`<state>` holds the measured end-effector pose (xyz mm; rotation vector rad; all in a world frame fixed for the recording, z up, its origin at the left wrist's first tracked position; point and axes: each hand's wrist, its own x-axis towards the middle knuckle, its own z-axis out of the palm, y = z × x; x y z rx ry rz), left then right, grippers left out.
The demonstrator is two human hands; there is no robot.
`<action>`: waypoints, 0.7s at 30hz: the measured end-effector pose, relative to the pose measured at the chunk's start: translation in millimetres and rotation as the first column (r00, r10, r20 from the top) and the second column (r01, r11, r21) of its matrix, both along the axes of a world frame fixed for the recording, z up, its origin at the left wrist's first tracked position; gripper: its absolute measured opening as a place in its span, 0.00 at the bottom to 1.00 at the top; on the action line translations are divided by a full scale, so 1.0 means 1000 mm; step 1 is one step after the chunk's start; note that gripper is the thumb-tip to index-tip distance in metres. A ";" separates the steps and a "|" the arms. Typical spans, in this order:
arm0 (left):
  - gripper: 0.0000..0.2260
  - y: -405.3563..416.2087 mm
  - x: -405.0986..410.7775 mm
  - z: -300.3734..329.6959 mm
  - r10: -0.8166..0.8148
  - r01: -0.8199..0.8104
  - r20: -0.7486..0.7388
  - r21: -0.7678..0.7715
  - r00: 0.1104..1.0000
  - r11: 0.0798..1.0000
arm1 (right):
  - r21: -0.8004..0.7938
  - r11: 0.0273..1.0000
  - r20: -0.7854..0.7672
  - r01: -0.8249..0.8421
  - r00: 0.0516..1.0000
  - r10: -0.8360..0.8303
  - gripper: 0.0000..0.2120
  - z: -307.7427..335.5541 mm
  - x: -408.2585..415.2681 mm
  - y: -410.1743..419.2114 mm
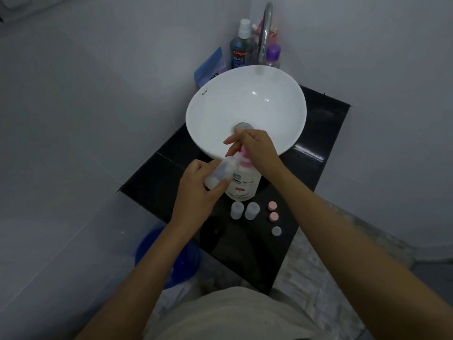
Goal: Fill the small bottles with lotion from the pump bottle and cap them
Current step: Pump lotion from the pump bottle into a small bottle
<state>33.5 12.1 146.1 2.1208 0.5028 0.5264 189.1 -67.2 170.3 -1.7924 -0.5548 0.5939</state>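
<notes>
A: Where the white, pink-collared plastic pump bottle point(245, 185) stands on the black tiled counter point(318, 143), just in front of the round white ceramic basin point(245, 94), what is held by the left hand point(198, 190)?

B: A small translucent plastic bottle point(218, 174) is gripped there, the fingers curled round its body. It is tilted, with its mouth brought up against the pink pump head point(244, 153).

A: And how is the right hand point(255, 148) placed?

B: It is laid over the pump head from above, fingers bent down around it; the spout is mostly hidden, so whether lotion is flowing cannot be told.

A: What is seen in front of the pump bottle?

B: Two more small translucent bottles point(244, 210) are stood upright side by side, uncapped. Just to their right, two round pink caps point(272, 211) and one pale grey cap point(276, 231) are laid in a loose row, apart from the bottles.
</notes>
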 end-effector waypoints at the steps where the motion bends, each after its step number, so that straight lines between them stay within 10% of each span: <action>1: 0.18 0.001 0.000 0.000 -0.008 0.008 0.004 -0.006 1.000 1.000 | -0.001 1.000 -0.005 0.026 1.000 -0.026 0.19 -0.002 -0.002 0.000; 21: 0.19 0.009 0.004 -0.001 -0.046 0.051 0.069 -0.072 0.997 0.996 | 0.034 0.999 0.028 -0.002 1.000 0.001 0.22 -0.002 -0.003 -0.005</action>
